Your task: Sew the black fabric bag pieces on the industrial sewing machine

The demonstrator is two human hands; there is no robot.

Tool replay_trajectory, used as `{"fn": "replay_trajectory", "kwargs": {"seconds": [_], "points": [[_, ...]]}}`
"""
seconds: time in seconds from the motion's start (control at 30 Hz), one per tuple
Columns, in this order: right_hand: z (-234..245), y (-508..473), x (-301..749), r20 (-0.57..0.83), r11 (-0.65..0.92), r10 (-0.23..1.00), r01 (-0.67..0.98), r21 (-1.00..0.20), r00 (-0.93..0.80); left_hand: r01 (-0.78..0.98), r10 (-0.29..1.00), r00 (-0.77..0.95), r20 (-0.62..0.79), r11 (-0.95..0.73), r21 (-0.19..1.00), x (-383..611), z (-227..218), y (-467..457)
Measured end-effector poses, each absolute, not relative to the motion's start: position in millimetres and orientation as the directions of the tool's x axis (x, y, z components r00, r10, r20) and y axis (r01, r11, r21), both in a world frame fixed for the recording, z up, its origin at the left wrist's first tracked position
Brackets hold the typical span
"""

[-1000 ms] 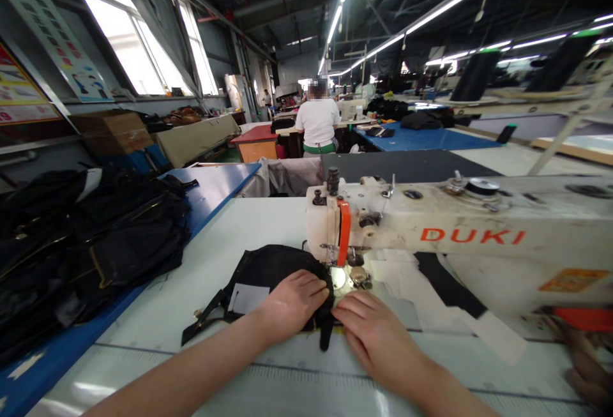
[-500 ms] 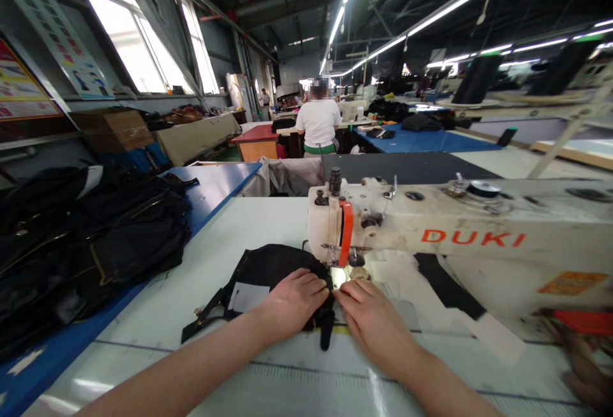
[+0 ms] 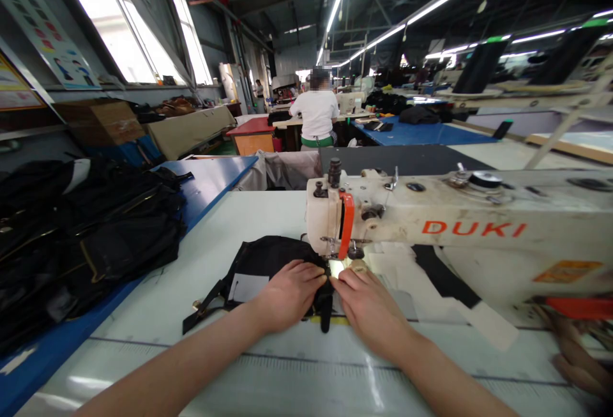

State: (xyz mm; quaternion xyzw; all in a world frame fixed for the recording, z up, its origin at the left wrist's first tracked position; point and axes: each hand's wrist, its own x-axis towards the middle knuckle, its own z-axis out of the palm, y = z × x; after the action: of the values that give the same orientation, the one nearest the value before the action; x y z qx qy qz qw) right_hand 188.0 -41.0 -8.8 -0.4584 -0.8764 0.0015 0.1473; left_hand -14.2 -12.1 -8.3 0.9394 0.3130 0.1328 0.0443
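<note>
A black fabric bag piece [image 3: 261, 254] lies on the pale sewing table, its right edge by the lit needle area of the sewing machine [image 3: 460, 225]. It bears a white rectangular patch [image 3: 249, 288] and a strap [image 3: 207, 310] with a small metal fitting on its left. My left hand [image 3: 293, 292] rests over the piece, fingers closed together on its right edge. Opposite it, my right hand [image 3: 371, 305] has its fingertips pinched at that same edge, just in front of the presser foot. The fabric between the fingertips is mostly hidden.
Black bags [image 3: 90, 232] are heaped on a blue table at left. Pale sheets and a black strip [image 3: 443, 276] lie under the machine arm. A ruler scale [image 3: 268, 363] runs along the table's front. Ahead, a person in a white shirt [image 3: 315, 113] sits facing away.
The camera view has tilted and shifted slightly, so the scene sits a little higher. Both hands keep nearly the same place at the fabric's edge by the needle.
</note>
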Motion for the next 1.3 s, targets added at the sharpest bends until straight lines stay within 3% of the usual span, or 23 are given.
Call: {"fn": "replay_trajectory", "kwargs": {"seconds": [0.83, 1.3], "points": [[-11.6, -39.6, 188.0, 0.298, 0.583, 0.789, 0.808, -0.086, -0.537, 0.567, 0.587, 0.759, 0.282, -0.809, 0.158, -15.5, -13.1, -3.4], [-8.3, -41.4, 190.7, 0.300, 0.554, 0.817, 0.814, -0.171, -0.493, 0.577, 0.587, 0.713, 0.383, -0.802, 0.154, -10.7, -19.8, 11.7]]}}
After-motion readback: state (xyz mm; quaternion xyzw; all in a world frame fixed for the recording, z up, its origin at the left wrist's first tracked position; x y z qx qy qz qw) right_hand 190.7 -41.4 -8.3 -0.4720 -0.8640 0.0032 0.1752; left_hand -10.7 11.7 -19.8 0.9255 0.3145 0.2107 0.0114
